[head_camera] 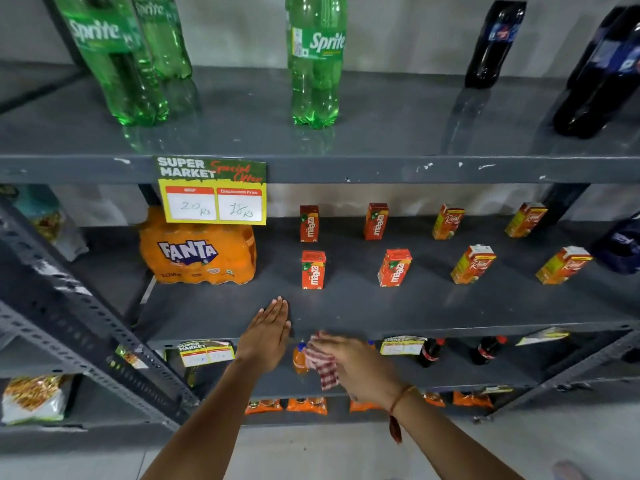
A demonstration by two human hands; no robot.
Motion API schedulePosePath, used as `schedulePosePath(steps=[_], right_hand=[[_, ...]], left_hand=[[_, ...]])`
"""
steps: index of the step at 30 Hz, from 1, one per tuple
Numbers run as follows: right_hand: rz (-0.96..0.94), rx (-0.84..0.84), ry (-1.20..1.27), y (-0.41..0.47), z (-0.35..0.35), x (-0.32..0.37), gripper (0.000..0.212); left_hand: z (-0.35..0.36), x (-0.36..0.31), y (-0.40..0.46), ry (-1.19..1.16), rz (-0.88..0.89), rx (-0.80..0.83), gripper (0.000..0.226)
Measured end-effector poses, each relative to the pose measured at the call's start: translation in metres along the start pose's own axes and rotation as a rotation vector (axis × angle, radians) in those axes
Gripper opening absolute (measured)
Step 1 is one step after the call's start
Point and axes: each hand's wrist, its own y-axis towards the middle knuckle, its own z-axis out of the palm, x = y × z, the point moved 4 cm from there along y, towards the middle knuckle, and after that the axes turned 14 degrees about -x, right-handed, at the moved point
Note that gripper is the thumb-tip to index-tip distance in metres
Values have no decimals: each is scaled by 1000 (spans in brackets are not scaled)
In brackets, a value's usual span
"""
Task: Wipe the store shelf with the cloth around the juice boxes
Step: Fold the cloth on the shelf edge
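Note:
The grey metal shelf (363,306) carries several small juice boxes in two rows: red Maaza boxes (313,270) on the left and orange Real boxes (472,264) on the right. My left hand (268,332) lies flat and open on the shelf's front edge, just left of and below the nearest Maaza box. My right hand (356,365) is just below the shelf's front edge and grips a red-and-white checked cloth (323,363), which hangs in front of the lower shelf. The right hand is blurred.
An orange Fanta multipack (199,258) stands at the shelf's left under a price card (213,190). Green Sprite bottles (315,60) and dark cola bottles (495,43) stand on the shelf above. Small cola bottles (431,351) and snack packets (306,405) fill the lower shelves.

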Motion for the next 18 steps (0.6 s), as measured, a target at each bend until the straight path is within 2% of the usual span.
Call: schedulePosePath(steps=[3,5,7,12,15,18], right_hand=[[-138,-68,-73,26,-4,14,74],[-208,-59,-98,47,-2,20,80],[-264,-18,-105,67,4,24,84],[-417,105,-213,108,41,21,84],[-426,152,-227,115,58,16,84],[-393,126,-177,111,48,18,76]], left_hand=[[-8,16,-14,12,-58,-65,64],[-12,27,-23,29,-93,-99,80],[-14,35,-31,35,-118,-114,84],[-26,46,-38,23,-176,-144,78],[-33,45,-38,-16,-200,-153,60],[-44,43,-33,-56,-258,-208,44]])
